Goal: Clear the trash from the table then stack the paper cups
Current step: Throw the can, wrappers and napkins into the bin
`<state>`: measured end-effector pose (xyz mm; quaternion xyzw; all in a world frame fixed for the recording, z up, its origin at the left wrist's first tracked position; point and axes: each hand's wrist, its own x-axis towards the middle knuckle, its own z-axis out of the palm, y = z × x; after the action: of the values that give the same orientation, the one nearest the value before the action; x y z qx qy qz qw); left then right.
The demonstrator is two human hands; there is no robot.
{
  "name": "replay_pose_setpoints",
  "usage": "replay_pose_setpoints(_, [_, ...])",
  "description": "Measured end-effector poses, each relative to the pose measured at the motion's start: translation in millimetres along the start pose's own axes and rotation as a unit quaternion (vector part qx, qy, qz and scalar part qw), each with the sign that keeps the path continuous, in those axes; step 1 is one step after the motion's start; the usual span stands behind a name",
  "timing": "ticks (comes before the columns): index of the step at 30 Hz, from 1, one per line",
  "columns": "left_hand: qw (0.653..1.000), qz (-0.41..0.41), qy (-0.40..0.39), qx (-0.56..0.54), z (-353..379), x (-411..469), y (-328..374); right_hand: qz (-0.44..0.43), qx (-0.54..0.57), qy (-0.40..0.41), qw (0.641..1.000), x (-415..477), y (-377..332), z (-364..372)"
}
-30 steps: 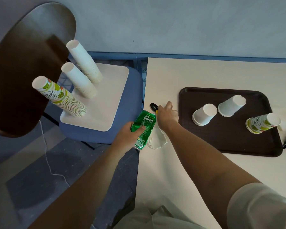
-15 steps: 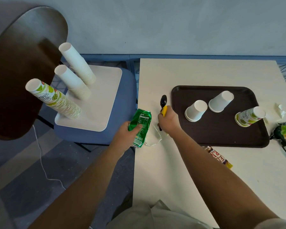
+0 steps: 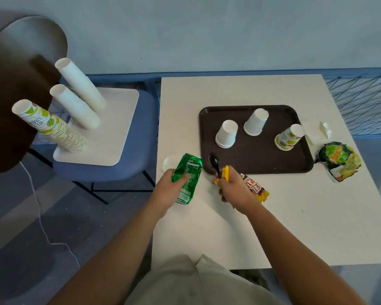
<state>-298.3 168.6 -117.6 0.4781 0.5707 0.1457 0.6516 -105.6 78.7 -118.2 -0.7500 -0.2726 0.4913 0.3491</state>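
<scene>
Now the right hand (image 3: 233, 188) has lifted off the desk (image 3: 295, 227) with the black spoon (image 3: 215, 162) and a bit of yellow wrapper (image 3: 226, 172) tucked in its closed grip. A second ago it was still reaching down for the spoon by the tray's edge. The left hand (image 3: 169, 190) keeps its grip tight around the squashed green can (image 3: 188, 175), held over the left edge of the desk.

So two more bits of trash are picked up. More is left, I think: a snack wrapper (image 3: 256, 188) lies just beside the right hand, a crumpled chip bag (image 3: 339, 160) sits right of the brown tray (image 3: 262, 166), and a white napkin (image 3: 317, 133) is behind it. A clear lid (image 3: 168, 162) lies near the can.

Three paper cups (image 3: 227, 134) stand upside down on the tray, not yet stacked. The tall cup stacks (image 3: 75, 106) wait on the chair (image 3: 110, 168).
</scene>
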Motion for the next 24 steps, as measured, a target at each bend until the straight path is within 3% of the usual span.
replay_pose_setpoints(9, [1.0,-0.006,0.016,0.023,123.7,-68.4,-42.8,-0.013,-0.002,-0.005,1.0,-70.3,73.0,-86.5])
replay_pose_setpoints(14, [0.999,-0.006,0.027,0.017,195.6,-112.7,-70.2,0.033,0.039,-0.031,0.998,-107.3,120.5,-134.2])
replay_pose_setpoints(24, [0.998,0.019,-0.005,0.056,231.5,-174.8,-95.9,0.121,0.198,-0.047,0.972,-167.9,171.8,-162.6])
